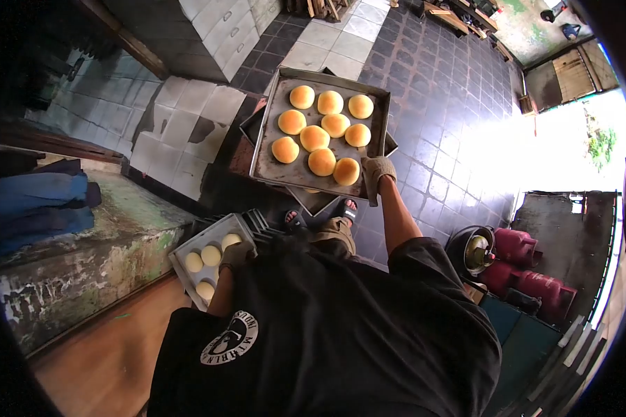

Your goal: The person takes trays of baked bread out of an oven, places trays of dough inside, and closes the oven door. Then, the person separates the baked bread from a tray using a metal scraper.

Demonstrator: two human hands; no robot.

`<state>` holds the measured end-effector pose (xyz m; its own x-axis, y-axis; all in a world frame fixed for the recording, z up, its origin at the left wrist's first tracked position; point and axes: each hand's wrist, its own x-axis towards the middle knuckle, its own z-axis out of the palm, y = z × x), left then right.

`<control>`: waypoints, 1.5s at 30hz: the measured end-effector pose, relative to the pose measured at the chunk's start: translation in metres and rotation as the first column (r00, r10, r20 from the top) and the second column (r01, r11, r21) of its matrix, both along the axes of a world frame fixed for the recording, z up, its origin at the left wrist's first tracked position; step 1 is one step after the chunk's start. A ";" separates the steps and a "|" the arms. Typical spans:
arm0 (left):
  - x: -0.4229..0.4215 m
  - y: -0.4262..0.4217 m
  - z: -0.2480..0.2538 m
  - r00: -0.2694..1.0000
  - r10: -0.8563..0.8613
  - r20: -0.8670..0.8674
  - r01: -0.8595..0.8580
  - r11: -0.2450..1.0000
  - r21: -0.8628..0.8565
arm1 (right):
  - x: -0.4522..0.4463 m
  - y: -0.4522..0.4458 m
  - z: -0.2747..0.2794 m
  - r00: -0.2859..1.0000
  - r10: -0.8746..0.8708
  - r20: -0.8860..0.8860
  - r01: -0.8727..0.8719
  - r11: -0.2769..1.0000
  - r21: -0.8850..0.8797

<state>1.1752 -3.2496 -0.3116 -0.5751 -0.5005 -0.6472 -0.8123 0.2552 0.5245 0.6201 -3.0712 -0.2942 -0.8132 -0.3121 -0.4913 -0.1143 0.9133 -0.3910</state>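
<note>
Golden-brown buns [315, 138] sit on a dark square metal tray [275, 175]. My right hand [378, 174], in a grey glove, is closed on this tray's near right corner. Beneath it, corners of other trays stick out. At the lower left, a smaller grey tray [182, 272] carries several pale buns [211, 256]. My left hand [238, 256], also gloved, is at this tray's right side, fingers closed over its edge; part of the hand is hidden by the black shirt.
A dark rack [256, 226] stands beside the pale-bun tray. Blue cloth [42, 205] lies on a worn ledge [125, 240] at left. Pink gas cylinders [546, 295] and a round metal pot [477, 253] are at right. Sandalled feet [295, 220] show below.
</note>
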 end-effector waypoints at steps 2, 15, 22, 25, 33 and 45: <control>0.019 0.001 -0.025 0.996 -0.059 0.072 0.064 0.995 -0.070 | -0.003 0.007 -0.009 0.995 0.063 -0.071 -0.059 0.996 0.061; 0.076 0.047 -0.052 0.986 0.136 -0.096 -0.139 0.990 -0.026 | -0.017 0.006 -0.011 0.917 0.393 0.064 -0.398 0.909 0.123; 0.082 0.032 -0.062 0.990 -0.137 -0.039 0.126 0.969 -0.210 | 0.015 0.026 0.033 0.977 0.206 0.056 -0.213 0.952 0.218; 0.077 0.042 -0.063 0.993 -0.111 -0.040 0.102 0.979 -0.176 | 0.014 0.036 0.050 0.996 0.014 0.089 -0.030 0.983 0.182; 0.042 0.058 -0.046 0.995 -0.095 0.006 0.095 0.991 -0.091 | -0.043 0.004 0.081 0.998 -0.003 -0.059 0.011 0.991 0.131; -0.083 0.114 0.022 0.995 0.031 -0.094 -0.054 0.966 -0.254 | -0.141 -0.046 0.040 0.958 0.251 0.140 -0.275 0.942 0.193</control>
<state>1.0925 -3.1353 -0.2897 -0.5991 -0.6678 -0.4418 -0.7784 0.3566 0.5166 0.4789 -3.1171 -0.2541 -0.6516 -0.3887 -0.6514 -0.3282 0.9187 -0.2199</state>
